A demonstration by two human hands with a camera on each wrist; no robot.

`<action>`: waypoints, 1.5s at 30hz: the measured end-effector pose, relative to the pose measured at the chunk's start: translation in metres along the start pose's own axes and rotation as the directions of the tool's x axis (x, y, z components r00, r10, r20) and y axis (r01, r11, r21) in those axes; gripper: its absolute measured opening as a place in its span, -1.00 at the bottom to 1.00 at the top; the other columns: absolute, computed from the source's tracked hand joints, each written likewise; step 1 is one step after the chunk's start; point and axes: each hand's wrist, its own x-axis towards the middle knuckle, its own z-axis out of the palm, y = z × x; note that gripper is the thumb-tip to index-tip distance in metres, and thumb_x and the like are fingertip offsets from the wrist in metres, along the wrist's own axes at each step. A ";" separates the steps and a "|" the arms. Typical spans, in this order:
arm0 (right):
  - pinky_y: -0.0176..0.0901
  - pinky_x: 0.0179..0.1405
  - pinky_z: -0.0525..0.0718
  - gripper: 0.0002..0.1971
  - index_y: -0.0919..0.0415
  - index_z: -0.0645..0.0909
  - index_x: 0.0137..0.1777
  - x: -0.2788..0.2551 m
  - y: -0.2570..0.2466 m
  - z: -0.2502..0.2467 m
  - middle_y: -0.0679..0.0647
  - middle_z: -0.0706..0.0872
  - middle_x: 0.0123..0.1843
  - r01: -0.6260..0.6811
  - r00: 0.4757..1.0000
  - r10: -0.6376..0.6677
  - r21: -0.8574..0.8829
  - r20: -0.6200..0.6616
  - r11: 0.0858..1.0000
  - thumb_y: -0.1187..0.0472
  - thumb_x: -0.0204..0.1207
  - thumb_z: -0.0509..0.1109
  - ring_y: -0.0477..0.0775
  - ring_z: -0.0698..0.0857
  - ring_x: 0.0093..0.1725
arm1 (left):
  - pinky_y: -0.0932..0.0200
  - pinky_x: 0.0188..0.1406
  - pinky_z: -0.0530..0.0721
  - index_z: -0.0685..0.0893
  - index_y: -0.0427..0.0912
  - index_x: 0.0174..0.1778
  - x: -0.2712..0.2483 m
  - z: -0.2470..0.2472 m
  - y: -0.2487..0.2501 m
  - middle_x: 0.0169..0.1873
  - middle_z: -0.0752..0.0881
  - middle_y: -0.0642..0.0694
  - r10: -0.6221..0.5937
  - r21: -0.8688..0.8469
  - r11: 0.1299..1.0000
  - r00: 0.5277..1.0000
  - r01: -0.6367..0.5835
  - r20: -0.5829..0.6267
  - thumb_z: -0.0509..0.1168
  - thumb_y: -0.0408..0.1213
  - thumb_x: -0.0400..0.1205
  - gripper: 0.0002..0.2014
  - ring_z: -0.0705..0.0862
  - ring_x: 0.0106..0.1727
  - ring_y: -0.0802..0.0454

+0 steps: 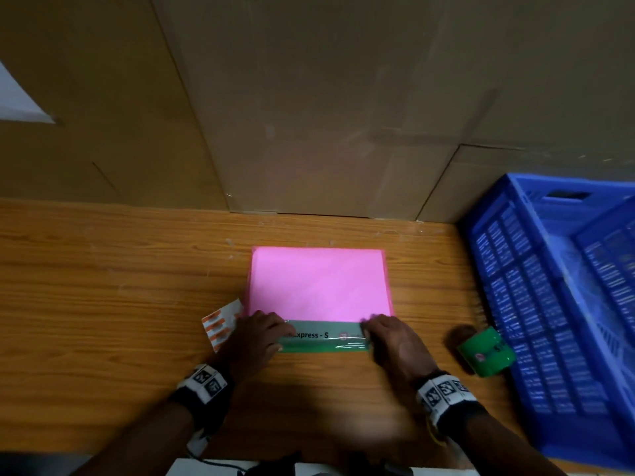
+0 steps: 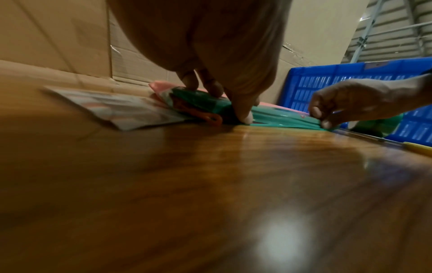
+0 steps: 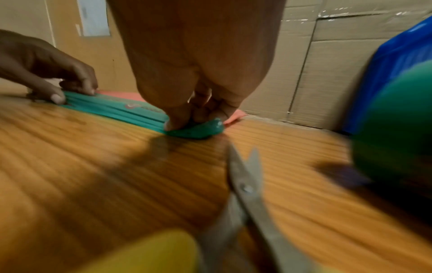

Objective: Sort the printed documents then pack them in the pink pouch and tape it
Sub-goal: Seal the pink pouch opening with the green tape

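A: Scissors (image 3: 245, 186) lie nearest your right wrist, blades parted and pointing toward the work. What are your fingers doing?

B: Your left hand (image 1: 256, 333) has its fingers (image 2: 244, 115) curled down, pinching the left end of the green tape strip (image 1: 321, 338). Your right hand (image 1: 391, 341) pinches the right end, fingers bent over it. The strip runs along the near edge of the pink pouch (image 1: 319, 283), which lies flat on the desk (image 1: 103, 286).

A: What could go wrong?

B: Judged from the wrist views, the strip is ridged lengthwise and its right end is bunched under your fingers. Pressing it down as it lies would likely seal in creases and leave the mouth partly open. Half the strip overhangs onto the desk; it may bond to the wood instead of folding under the pouch.

A: Anything close to the hands?

B: A white and orange packet (image 1: 221, 324) sits touching the pouch's left corner, just beside your left hand; loose tape could catch it. The tape roll (image 1: 486, 352) stands near your right hand, against the blue crate (image 1: 549, 304).

A: Room to move?

B: Cardboard walls (image 1: 309, 97) close off the far side. Open desk lies to your left and toward you.
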 end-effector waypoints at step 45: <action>-0.31 -0.65 0.60 -0.66 0.35 0.49 -0.25 -0.012 0.017 -0.015 0.23 0.58 -0.43 -0.519 0.720 0.662 0.794 0.206 0.317 0.81 0.45 0.26 0.12 0.63 -0.57 | -0.14 -0.16 0.75 0.74 -0.05 0.05 -0.029 -0.026 -0.012 0.15 0.71 -0.23 -0.697 -0.899 0.285 0.716 0.331 0.043 0.29 -0.60 0.62 -0.67 0.74 0.07 -0.24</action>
